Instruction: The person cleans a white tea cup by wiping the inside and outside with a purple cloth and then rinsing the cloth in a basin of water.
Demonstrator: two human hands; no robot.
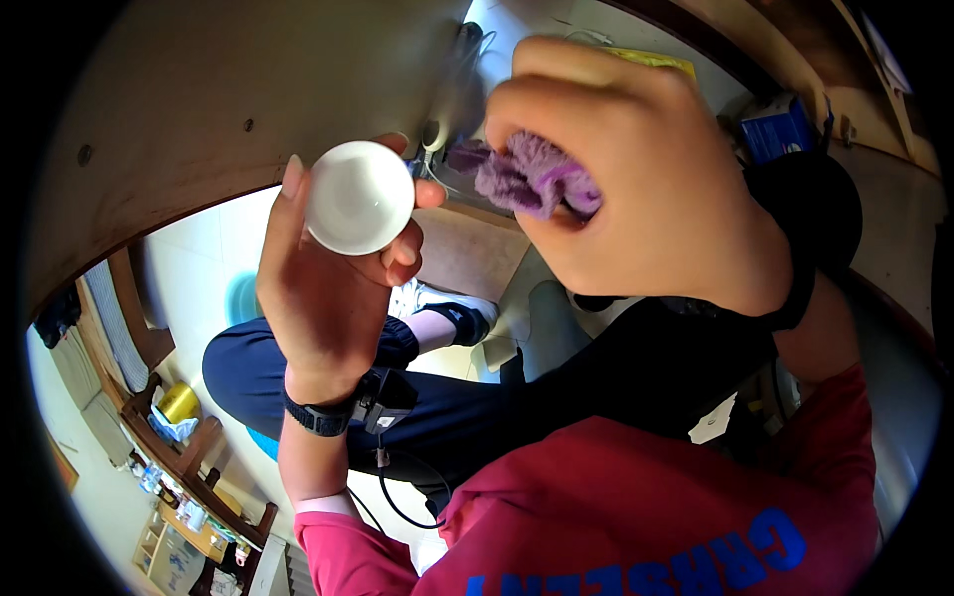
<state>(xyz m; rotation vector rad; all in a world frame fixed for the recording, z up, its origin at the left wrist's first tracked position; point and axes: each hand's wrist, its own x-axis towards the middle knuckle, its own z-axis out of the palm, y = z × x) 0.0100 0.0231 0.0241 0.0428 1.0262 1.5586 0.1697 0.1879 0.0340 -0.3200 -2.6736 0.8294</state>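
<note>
A small round white cup (360, 198) is held by its rim between the thumb and fingers of my left hand (328, 305), its hollow facing the camera. To the right of it, my right hand (633, 171) is closed around a crumpled purple cloth (533, 175), which bulges out between thumb and fingers towards the cup. Cloth and cup are apart. My left wrist bears a black strap with a small device (386, 402) and a cable.
A wooden panel (223, 97) with screw heads fills the upper left. Beyond the hands are a power strip (436, 134) with cables and a blue box (779, 130). My legs (462, 417) are below; a light-blue basin (242, 298) stands on the floor at the left.
</note>
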